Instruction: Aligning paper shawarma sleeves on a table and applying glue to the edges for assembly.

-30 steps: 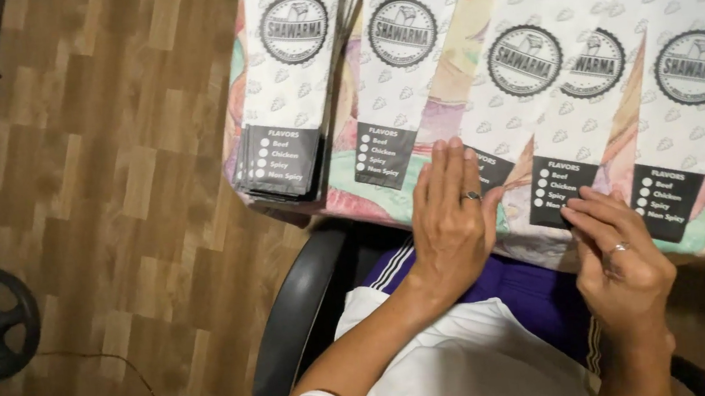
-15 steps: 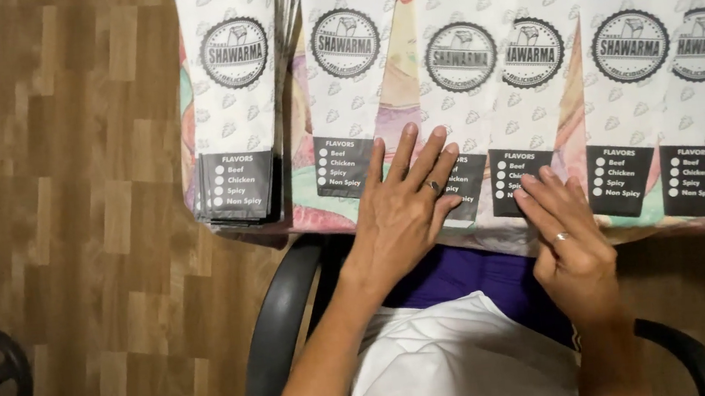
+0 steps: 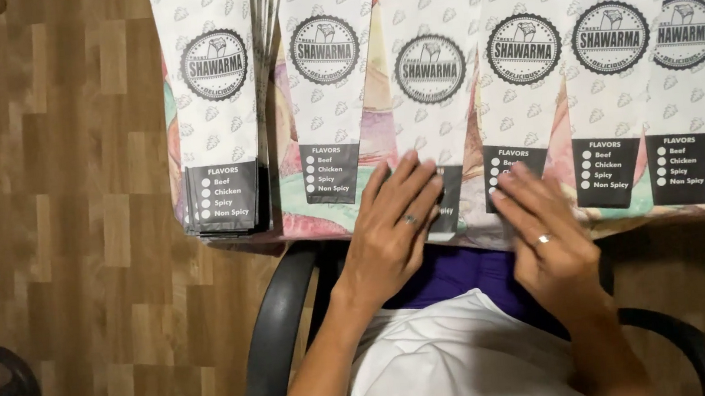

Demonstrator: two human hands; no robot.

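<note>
Sleeves of white printed paper lie in a row along the table edge (image 3: 372, 220); left hand (image 3: 391, 233), fingers spread, lies flat on the third sleeve (image 3: 428, 85); right hand (image 3: 548, 234), fingers together, touches the fourth sleeve (image 3: 522, 67); best worked with flat, light pressure, lower edges level, clear of the stack (image 3: 216, 107) at far left

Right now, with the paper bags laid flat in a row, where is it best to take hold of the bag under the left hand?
Probably at its dark bottom edge, from the near side. The paper bag lies flat, neighbours overlap its sides, and that end is nearest the table edge, beside the left hand.
</note>
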